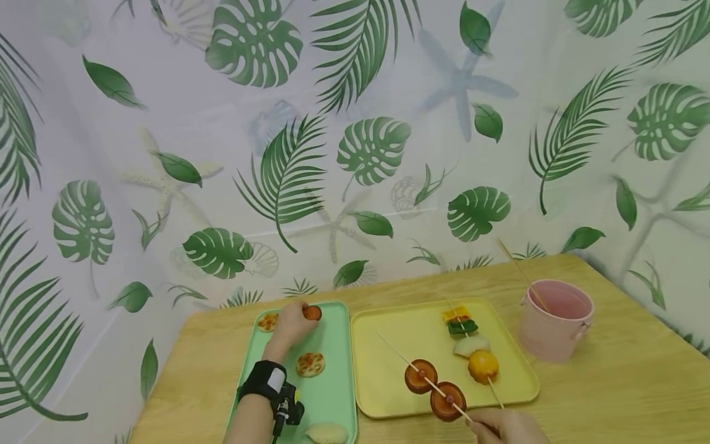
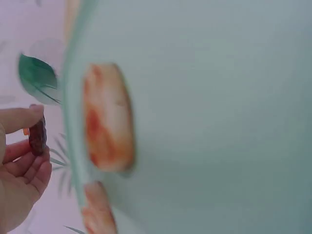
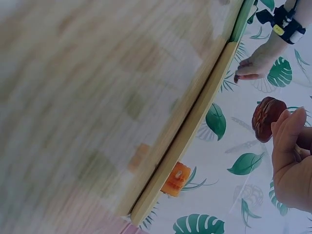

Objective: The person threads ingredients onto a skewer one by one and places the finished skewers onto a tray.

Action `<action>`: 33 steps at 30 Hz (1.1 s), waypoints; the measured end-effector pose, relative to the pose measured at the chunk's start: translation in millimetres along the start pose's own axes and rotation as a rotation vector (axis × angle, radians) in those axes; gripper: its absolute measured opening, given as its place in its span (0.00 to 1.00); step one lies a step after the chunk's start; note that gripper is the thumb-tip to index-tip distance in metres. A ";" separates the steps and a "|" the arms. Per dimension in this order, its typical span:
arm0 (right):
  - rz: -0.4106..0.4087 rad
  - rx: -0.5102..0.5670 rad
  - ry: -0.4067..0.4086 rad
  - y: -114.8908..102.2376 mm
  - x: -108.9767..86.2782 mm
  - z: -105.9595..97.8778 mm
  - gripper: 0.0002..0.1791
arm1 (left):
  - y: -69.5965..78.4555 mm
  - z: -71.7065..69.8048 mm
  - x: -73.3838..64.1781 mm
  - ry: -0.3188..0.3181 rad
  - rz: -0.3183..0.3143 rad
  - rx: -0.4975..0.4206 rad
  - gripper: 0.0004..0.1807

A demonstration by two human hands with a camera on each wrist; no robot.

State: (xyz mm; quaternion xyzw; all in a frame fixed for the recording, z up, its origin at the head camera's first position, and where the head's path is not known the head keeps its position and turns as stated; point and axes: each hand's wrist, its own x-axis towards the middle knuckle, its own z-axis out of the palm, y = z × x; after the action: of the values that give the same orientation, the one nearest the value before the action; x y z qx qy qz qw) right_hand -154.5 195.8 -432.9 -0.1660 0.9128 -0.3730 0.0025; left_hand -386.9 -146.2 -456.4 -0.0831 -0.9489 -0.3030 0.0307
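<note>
My left hand (image 1: 292,327) pinches a dark brown round toy food piece (image 1: 312,313) above the far end of the green tray (image 1: 338,345). The left wrist view shows this brown disc (image 2: 37,136) edge-on between thumb and fingers. Near the front edge of the yellow tray (image 1: 377,394), my right hand (image 1: 513,427) grips the lower end of a wooden skewer (image 1: 399,354). Two brown discs (image 1: 448,402) are threaded on that skewer, each with a small reddish centre. In the right wrist view, one brown disc (image 3: 268,118) shows beyond the fingers.
Two spotted round toy pieces (image 1: 310,364) and a pale oval piece (image 1: 327,433) lie on the green tray. A loaded skewer with an orange-yellow ball (image 1: 484,366), pale, green and orange pieces rests on the yellow tray. A pink bucket (image 1: 554,333) holding thin sticks (image 1: 521,271) stands right.
</note>
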 end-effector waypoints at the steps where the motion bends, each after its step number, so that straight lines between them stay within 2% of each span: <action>1: 0.003 0.009 0.003 -1.8 1.1 -1.5 0.07 | 6.4 -4.0 -2.4 0.000 0.019 -0.040 0.20; 5: 0.002 0.010 0.038 -9.2 5.9 -6.0 0.07 | 33.8 -17.4 -13.2 0.002 0.106 -0.127 0.22; 10: 0.069 0.102 0.055 -21.4 9.1 -9.7 0.07 | 63.7 -28.0 -31.0 -0.029 0.179 -0.141 0.24; 14: 0.073 0.113 0.086 -30.8 11.2 -13.1 0.07 | 78.6 -34.2 -46.6 -0.061 0.219 -0.147 0.24; 19: 0.018 0.055 0.072 -38.2 9.2 -20.6 0.07 | 86.5 -41.0 -66.1 -0.101 0.229 -0.200 0.24; 23: -0.025 -0.005 0.018 -41.1 5.0 -29.4 0.07 | 91.2 -47.2 -79.0 -0.123 0.279 -0.205 0.23; 27: -0.058 -0.090 -0.016 -44.3 3.1 -35.0 0.05 | 93.6 -51.5 -87.6 -0.117 0.314 -0.193 0.22; 33: -0.127 -0.182 -0.027 -46.6 2.5 -35.3 0.05 | 92.1 -54.2 -96.3 -0.142 0.321 -0.205 0.22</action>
State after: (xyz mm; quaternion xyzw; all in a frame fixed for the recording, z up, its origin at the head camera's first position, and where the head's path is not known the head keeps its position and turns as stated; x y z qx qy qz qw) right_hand -147.3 188.0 -375.4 -0.2281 0.9304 -0.2859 -0.0238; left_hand -275.5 -117.2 -370.2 -0.2571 -0.8874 -0.3827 0.0032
